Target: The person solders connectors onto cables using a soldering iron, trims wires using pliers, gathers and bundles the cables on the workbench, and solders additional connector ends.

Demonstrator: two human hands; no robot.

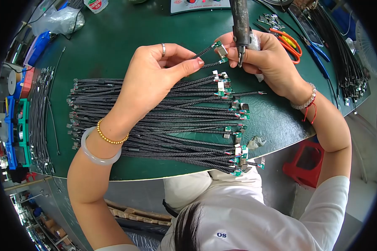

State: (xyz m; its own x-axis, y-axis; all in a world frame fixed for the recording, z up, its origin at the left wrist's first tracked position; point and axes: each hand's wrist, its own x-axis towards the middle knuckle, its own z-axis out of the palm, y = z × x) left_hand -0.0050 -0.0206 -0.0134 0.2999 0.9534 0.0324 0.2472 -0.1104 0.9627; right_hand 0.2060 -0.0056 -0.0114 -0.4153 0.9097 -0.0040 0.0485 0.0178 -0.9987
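Observation:
My left hand (155, 75) pinches two black braided cables (205, 51) between thumb and fingers, above the bundle. Their ends carry small green circuit boards with a metal connector (221, 51). My right hand (264, 56) is closed around a crumpled white plastic-wrapped thing (255, 44), mostly hidden in the palm. Its fingertips are at the connector; whether they grip it is hard to tell. A soldering iron (241, 29) points down in front of the right hand, its tip just right of the connector. Below lies a wide row of similar braided cables (163, 113), board ends to the right.
A soldering machine (199, 5) stands at the back. Orange-handled pliers (291, 46), blue-handled pliers (316, 56) and loose metal parts (270, 20) lie right. More cables hang at the right edge (339, 54) and lie left (42, 117). A red stool (303, 163) stands below.

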